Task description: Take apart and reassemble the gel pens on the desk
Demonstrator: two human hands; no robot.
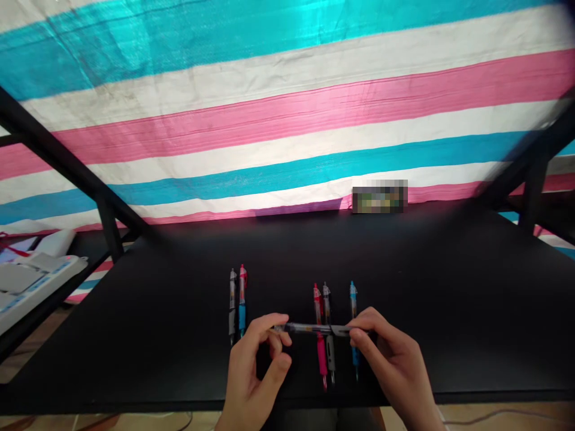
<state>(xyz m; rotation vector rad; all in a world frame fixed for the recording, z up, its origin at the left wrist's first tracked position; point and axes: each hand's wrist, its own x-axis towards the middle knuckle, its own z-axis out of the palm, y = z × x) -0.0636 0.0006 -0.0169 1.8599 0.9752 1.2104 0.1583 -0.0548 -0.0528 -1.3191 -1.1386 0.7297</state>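
A clear-barrelled pen with a grey grip (309, 328) is held level above the black table (179, 287). My right hand (390, 353) pinches its right end between thumb and forefinger. At the other end, my left hand (256, 365) has its forefinger close along the pen while its thumb stands apart below. Whether the left fingers touch the pen I cannot tell. Behind the held pen lie a pink pen (320, 353), a grey-and-black pen (330, 353) and a blue pen (353, 293). Left of them are a black-and-grey pen (232, 293) and a red-topped pen with a blue grip (242, 293).
A striped sheet (269, 131) hangs behind the table. A blurred-out small object (380, 199) stands at the back edge. Black frame bars (58, 149) slope at both sides. A white device (31, 281) sits on a surface at the left.
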